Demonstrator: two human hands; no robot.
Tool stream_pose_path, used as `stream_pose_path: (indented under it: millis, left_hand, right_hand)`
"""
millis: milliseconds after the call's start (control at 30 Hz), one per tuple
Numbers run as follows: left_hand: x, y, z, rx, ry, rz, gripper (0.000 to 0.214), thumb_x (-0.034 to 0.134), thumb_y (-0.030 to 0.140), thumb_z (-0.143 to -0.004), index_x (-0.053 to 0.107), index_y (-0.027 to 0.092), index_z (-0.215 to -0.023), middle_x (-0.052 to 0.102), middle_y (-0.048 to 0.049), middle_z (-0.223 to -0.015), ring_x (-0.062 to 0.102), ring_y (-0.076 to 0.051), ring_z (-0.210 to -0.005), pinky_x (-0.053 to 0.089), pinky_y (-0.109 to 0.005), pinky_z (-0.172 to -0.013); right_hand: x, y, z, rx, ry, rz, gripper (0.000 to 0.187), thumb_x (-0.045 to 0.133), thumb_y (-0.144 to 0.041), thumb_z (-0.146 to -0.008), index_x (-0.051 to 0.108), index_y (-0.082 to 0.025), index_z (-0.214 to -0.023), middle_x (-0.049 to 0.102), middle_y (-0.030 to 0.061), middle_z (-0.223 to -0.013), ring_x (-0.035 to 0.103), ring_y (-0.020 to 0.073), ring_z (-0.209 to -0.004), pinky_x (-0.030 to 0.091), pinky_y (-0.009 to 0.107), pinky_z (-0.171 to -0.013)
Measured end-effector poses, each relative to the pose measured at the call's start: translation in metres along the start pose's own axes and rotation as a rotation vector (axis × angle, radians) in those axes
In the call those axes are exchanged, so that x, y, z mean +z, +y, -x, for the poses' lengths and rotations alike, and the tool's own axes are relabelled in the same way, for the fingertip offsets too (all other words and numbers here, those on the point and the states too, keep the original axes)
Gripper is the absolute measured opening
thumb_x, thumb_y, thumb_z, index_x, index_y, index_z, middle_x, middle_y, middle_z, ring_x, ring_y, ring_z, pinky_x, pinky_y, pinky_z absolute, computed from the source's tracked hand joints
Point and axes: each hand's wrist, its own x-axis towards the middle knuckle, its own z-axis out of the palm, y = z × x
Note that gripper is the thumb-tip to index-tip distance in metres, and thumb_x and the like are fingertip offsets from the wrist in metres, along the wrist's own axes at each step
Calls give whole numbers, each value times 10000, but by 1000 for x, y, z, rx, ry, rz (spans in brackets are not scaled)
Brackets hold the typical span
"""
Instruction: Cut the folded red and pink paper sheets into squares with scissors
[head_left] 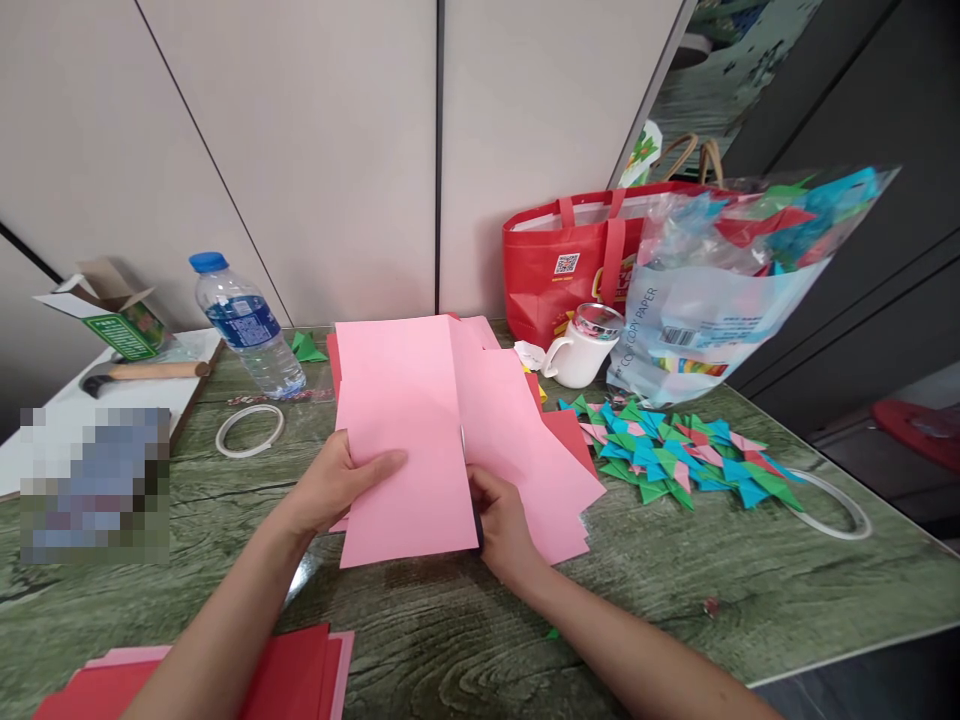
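My left hand (341,485) pinches the left edge of a pink paper sheet (401,430), thumb on top, holding it tilted up above the green wood-grain table (675,580). Closed at the sheet's lower right edge, my right hand (501,525) has a thin dark object in it that I cannot make out. More pink sheets (525,450) and red sheets (566,430) lie stacked under and to the right of the held sheet.
A pile of folded blue, green and pink paper triangles (675,455) lies right, near a tape ring (836,505). Behind stand a white mug (581,350), plastic bag (720,290) and red tote (570,260). Left: water bottle (247,325), tape ring (250,430), hammer (142,372), carton (112,305). Red sheets (292,675) lie near me.
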Motion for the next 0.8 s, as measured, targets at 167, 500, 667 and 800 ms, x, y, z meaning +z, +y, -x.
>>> stream_pose_path:
  millis: [167, 500, 667, 800]
  left_hand:
    - [1, 4, -2, 32, -11, 52, 193, 681, 287, -685, 653, 133, -799, 694, -49, -724, 625, -150, -603, 515, -226, -506]
    - [-1, 3, -7, 25, 243, -114, 215, 713, 329, -626, 644, 144, -712, 687, -17, -654, 605, -149, -520, 487, -233, -440]
    - [1, 4, -5, 4, 189, -222, 221, 698, 341, -629, 650, 145, -722, 700, -34, -678, 624, -181, -542, 495, -259, -449]
    - [6, 7, -3, -7, 174, -214, 200, 694, 330, -639, 649, 152, -717, 702, -34, -685, 630, -178, -557, 496, -252, -457]
  right_hand:
    - [0, -1, 0, 24, 8, 29, 110, 653, -148, -584, 605, -167, -682, 635, -31, -618, 551, 131, -572, 435, 225, -534]
    - [8, 4, 6, 65, -58, -37, 126, 587, -75, -592, 567, -174, -668, 605, -31, -621, 528, 128, -571, 417, 233, -538]
    - [7, 1, 3, 21, -102, -59, 188, 580, -117, -629, 611, -179, -804, 665, 13, -775, 591, 172, -690, 475, 293, -652]
    - [4, 2, 2, 1, -67, -54, 210, 621, -131, -639, 610, -191, -839, 672, 27, -855, 609, 189, -751, 496, 319, -703]
